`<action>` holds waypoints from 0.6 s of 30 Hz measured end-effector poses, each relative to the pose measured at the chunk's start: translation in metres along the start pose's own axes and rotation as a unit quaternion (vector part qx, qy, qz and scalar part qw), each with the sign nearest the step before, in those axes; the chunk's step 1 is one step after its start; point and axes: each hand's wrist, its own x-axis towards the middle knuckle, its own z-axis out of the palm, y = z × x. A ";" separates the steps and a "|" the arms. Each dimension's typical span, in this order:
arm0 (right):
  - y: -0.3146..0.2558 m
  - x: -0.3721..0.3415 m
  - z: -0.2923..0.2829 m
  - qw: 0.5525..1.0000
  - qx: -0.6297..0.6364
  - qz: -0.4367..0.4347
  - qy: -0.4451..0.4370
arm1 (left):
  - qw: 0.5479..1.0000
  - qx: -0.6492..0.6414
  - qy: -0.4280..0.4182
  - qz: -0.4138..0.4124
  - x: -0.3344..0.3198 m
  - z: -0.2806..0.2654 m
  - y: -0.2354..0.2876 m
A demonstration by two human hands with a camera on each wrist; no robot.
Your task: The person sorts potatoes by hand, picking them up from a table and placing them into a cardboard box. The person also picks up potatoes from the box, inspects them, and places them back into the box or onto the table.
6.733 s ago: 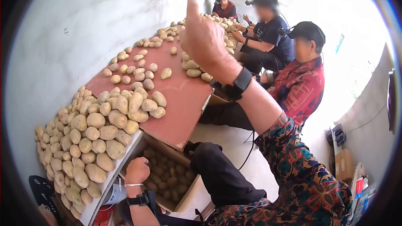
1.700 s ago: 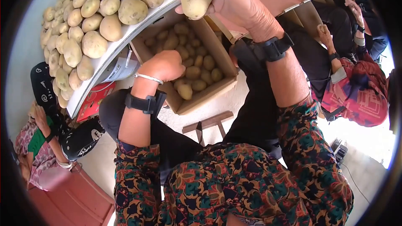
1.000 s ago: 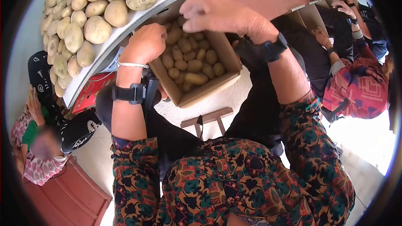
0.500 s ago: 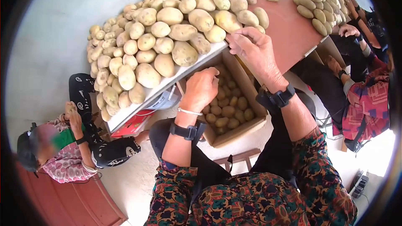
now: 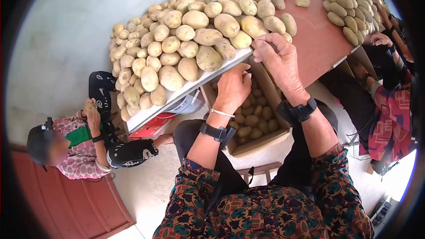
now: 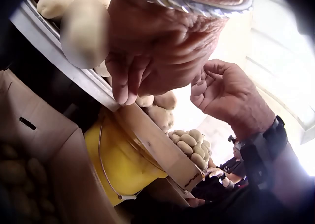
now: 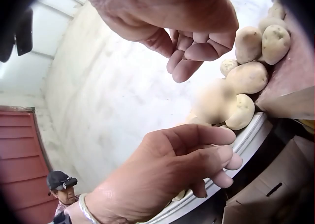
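Left hand [image 5: 232, 89], fingers loosely bent, no visible grip on anything; over the cardboard box [image 5: 261, 145], next to the table edge. Right hand [image 5: 279, 59] half-curled, thumb near fingertips, nothing visible held; above the corner where the white-edged table [image 5: 148, 114] meets the red tabletop [image 5: 310, 42].

Big heap of yellow-brown potatoes [image 5: 171, 78] on the white-edged table, more scattered on red, another pile [image 5: 349, 9] further right. Box below has potatoes too; left hand and forearm block part of its opening. Blue-white container [image 5: 189, 105] and red printed carton [image 5: 152, 125] sit under the table. Person in pink patterned top [image 5: 84, 163] at left, person in red patterned top [image 5: 392, 121] at right.

Left wrist cam shows yellow bucket [image 6: 120, 160] with wire handle, mostly hidden in head view. Right wrist cam shows both hands apart, plus red panelled door [image 7: 24, 160].
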 end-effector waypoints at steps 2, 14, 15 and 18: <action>0.001 -0.001 -0.001 1.000 0.006 -0.017 0.002 | 1.000 -0.004 0.004 -0.017 -0.004 -0.008 0.003; -0.005 -0.004 -0.001 1.000 -0.005 0.003 0.010 | 0.925 0.308 0.166 -0.146 -0.013 -0.183 -0.074; -0.006 -0.003 -0.001 1.000 -0.004 0.001 0.010 | 0.916 0.311 0.159 -0.198 -0.012 -0.187 -0.085; -0.004 -0.005 0.001 1.000 0.000 0.011 0.010 | 0.907 0.298 0.144 -0.261 -0.010 -0.182 -0.108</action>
